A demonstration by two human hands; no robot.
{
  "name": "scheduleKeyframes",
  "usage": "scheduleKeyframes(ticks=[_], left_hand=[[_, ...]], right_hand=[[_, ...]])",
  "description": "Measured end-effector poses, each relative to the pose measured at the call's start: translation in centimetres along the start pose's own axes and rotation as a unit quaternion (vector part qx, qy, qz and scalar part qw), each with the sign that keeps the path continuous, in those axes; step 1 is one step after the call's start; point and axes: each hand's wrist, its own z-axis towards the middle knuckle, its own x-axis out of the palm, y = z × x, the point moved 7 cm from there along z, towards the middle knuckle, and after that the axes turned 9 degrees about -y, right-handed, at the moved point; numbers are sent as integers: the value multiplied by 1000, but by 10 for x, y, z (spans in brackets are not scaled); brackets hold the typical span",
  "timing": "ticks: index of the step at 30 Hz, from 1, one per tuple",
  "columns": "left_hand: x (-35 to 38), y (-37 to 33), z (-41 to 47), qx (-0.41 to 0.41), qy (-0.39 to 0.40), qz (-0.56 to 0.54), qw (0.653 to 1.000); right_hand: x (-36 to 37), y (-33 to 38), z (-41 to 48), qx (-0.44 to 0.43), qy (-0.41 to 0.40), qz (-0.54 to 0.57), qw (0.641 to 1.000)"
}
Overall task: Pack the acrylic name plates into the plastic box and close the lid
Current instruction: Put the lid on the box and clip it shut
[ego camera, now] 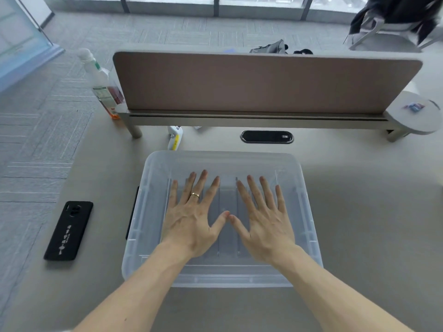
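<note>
**Both palms flat on the box, plates inside**

The table (359,212) carries the plastic box (309,212) near the middle of its front edge, long axis running left to right. A black phone (68,231) lies well apart toward the table's left edge.

The translucent lid (215,161) appears to be already on the box; whether it is latched I cannot tell. Through it the acrylic name plates (226,226) show as clear slabs, long axes running front to back, directly beneath the hands.

The left hand (191,216) and right hand (263,221) are spread wide, fingers apart and pointing away from the person, holding nothing. Both palms seem to rest on the lid, thumb tips touching over its middle; neither is nearer. Pressing straight down looks like the step in hand.
</note>
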Motion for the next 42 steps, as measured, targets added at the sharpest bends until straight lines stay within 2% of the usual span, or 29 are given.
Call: scheduleKeyframes(ticks=[4,6,8,10,11,13,14,16,18,19,21,22,26,28,31,36,42], left_hand=[[-4,0,5,-3,11,-31,999],[-16,5,4,-7,4,-124,992],[-37,30,1,-60,-58,-218,972],[-56,76,-6,-156,-139,-204,956],[-61,98,-12,-207,-148,-183,950],[-55,132,-24,-303,-86,-167,934],[-46,141,-31,-345,-35,-194,917],[-24,150,-44,-423,53,-296,855],[-8,148,-57,-474,104,-373,791],[-2,147,-60,-490,110,-393,770],[-2,147,-60,-502,85,-399,763],[-7,147,-58,-500,62,-385,773],[-38,141,-43,-459,-21,-303,835],[-54,136,-38,-432,-54,-261,861],[-60,125,-35,-404,-59,-263,874],[-39,120,-36,-403,-73,-293,864],[-31,113,-36,-408,-76,-222,882]], right_hand=[[-1,-1,4,-4,12,9,1000],[-12,1,3,-18,3,60,998],[-28,-12,2,-1,-17,137,990],[-49,-44,2,66,-83,156,982],[-57,-65,0,125,-107,156,974],[-56,-110,-8,280,-86,202,934],[-46,-129,-16,358,-50,250,898],[-19,-150,-35,466,44,335,818],[3,-152,-54,517,128,403,744],[11,-151,-58,523,147,430,722],[14,-146,-57,514,137,470,705],[13,-148,-53,514,119,461,714],[-12,-145,-34,448,30,384,807],[-27,-142,-32,421,-21,341,841],[-39,-126,-26,375,-48,292,879],[-25,-114,-23,366,-62,244,896],[-19,-104,-27,374,-32,240,895]])
